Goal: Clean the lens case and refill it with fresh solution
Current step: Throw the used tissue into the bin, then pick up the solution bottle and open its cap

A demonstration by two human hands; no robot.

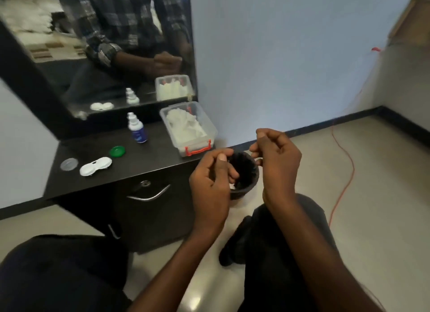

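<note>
**Hands over the bin, case waiting open on the counter**

Both hands hover above a small black round waste bin (244, 172) that stands on the pale floor just beside the dark cabinet. The left hand (213, 172) is loosely curled, thumb up, fingers bent toward the bin's mouth; the right hand (277, 153) is also curled, fingertips pinched together. Whether either one grips anything I cannot tell: a scrap of white shows low inside the bin, but nothing is plainly seen between the fingers. The pose over the bin suggests something is being thrown away.

The white twin-well plastic lens case (95, 167) lies flat on the black countertop (149, 158), well apart from the hands, both wells uncapped. Its green round cap (117, 151) and its grey round cap (68, 164) lie either side of it, likely set there so the wells stay open for filling. The small white solution bottle with a blue label (137, 131) stands upright behind them, next to a clear plastic box with red latches (197, 148) holding white tissues. Refilling looks not yet done.
</note>
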